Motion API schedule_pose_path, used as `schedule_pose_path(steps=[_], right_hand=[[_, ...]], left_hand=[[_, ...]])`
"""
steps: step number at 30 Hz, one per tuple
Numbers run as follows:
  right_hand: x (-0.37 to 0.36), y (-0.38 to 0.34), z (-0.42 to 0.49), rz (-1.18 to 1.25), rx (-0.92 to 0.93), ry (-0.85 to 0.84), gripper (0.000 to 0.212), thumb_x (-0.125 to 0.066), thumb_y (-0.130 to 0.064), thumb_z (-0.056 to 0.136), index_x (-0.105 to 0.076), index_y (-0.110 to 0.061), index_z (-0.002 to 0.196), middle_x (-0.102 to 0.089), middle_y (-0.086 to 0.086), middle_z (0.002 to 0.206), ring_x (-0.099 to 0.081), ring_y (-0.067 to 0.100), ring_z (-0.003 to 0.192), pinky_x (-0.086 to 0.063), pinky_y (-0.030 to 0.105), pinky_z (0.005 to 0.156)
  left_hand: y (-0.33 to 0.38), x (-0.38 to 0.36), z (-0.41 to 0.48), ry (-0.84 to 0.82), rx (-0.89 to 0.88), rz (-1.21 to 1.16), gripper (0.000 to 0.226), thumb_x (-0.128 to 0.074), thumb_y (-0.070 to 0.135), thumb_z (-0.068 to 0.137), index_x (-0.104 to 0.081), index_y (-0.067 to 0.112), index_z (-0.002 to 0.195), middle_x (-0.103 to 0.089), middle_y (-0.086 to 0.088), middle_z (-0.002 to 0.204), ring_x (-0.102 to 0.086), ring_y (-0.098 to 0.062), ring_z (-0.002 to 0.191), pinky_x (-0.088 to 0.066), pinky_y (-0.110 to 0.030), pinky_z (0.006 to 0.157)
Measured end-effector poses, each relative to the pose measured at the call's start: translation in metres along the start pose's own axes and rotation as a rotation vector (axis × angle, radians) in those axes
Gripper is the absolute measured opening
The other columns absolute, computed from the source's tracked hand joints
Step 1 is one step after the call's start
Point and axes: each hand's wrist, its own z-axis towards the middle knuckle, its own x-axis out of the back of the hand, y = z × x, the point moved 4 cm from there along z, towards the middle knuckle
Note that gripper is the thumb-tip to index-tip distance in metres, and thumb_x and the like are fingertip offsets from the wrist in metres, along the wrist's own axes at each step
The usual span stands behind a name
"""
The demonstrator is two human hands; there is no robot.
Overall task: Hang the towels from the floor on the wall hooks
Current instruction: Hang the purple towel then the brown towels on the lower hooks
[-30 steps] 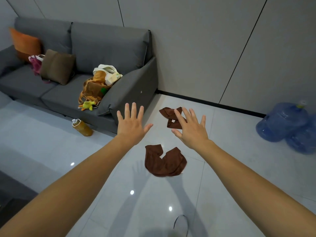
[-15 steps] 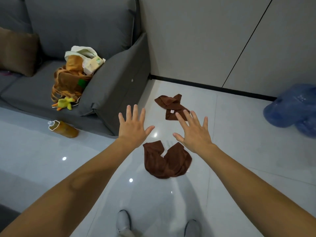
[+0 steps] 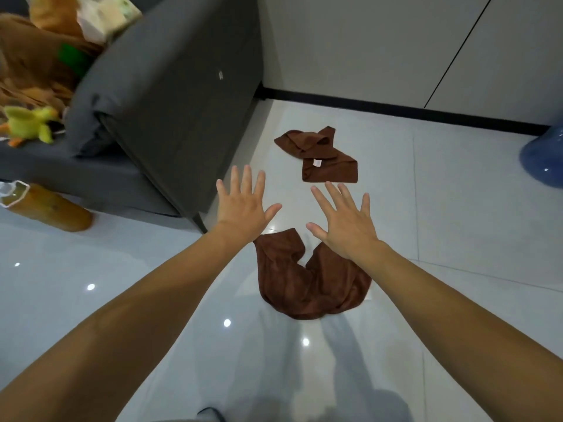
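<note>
Two brown towels lie crumpled on the glossy white tile floor. The near towel [image 3: 307, 284] is just below my hands. The far towel [image 3: 323, 156], with a small white label, lies closer to the wall. My left hand [image 3: 243, 205] hovers above the near towel's left tip, fingers spread, holding nothing. My right hand [image 3: 344, 220] is stretched out over the near towel's right side, also spread and empty. No wall hooks are in view.
A grey sofa [image 3: 170, 111] stands at the left, its armrest close to my left hand. An amber bottle [image 3: 45, 205] lies on the floor beside it. A blue water jug [image 3: 545, 159] sits at the right edge. Grey panelled wall [image 3: 365, 41] behind.
The view has moved forward and tilted down, so both towels are nearer and larger. My hands stay spread and empty, now over the near towel.
</note>
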Motion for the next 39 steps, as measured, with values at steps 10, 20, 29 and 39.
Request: schedule_pose_path(steps=[10,20,29,39], right_hand=[[-0.18,0.035,0.028,-0.035,-0.077,0.018,0.077,-0.021,-0.071,0.091,0.01,-0.037,0.152,0.007,0.0,0.164,0.006,0.026,0.15,-0.003,0.063,0.115],[-0.28,0.039,0.011,0.01,-0.087,-0.049,0.074,-0.023,-0.067,0.094,0.006,-0.034,0.154,-0.001,0.001,0.163,0.002,0.025,0.15,-0.008,0.063,0.115],[-0.332,0.036,0.0,0.073,-0.061,-0.191,0.071,-0.022,-0.068,0.094,0.006,-0.04,0.153,0.0,0.004,0.163,0.003,0.026,0.15,-0.005,0.063,0.114],[-0.37,0.054,-0.013,0.031,0.027,-0.46,0.058,-0.043,-0.06,0.094,-0.027,-0.039,0.145,-0.015,0.013,0.158,-0.011,0.031,0.147,-0.012,0.063,0.113]], left_hand=[[0.068,-0.175,0.032,0.033,-0.009,-0.053,0.081,-0.013,0.072,0.091,0.002,0.024,0.155,0.004,-0.01,0.163,0.003,-0.038,0.148,-0.009,-0.058,0.117],[0.104,-0.271,0.026,-0.008,-0.06,-0.096,0.079,-0.015,0.068,0.095,0.001,0.019,0.155,0.001,-0.014,0.162,0.002,-0.039,0.148,-0.012,-0.058,0.115],[0.127,-0.321,0.01,-0.141,-0.269,-0.098,0.074,-0.02,0.063,0.097,-0.001,0.021,0.155,0.0,-0.011,0.163,0.002,-0.034,0.149,-0.014,-0.056,0.117],[0.154,-0.344,0.0,-0.252,-0.461,-0.009,0.07,-0.02,0.06,0.099,0.0,0.023,0.155,0.004,-0.007,0.163,0.006,-0.031,0.149,-0.013,-0.055,0.118]])
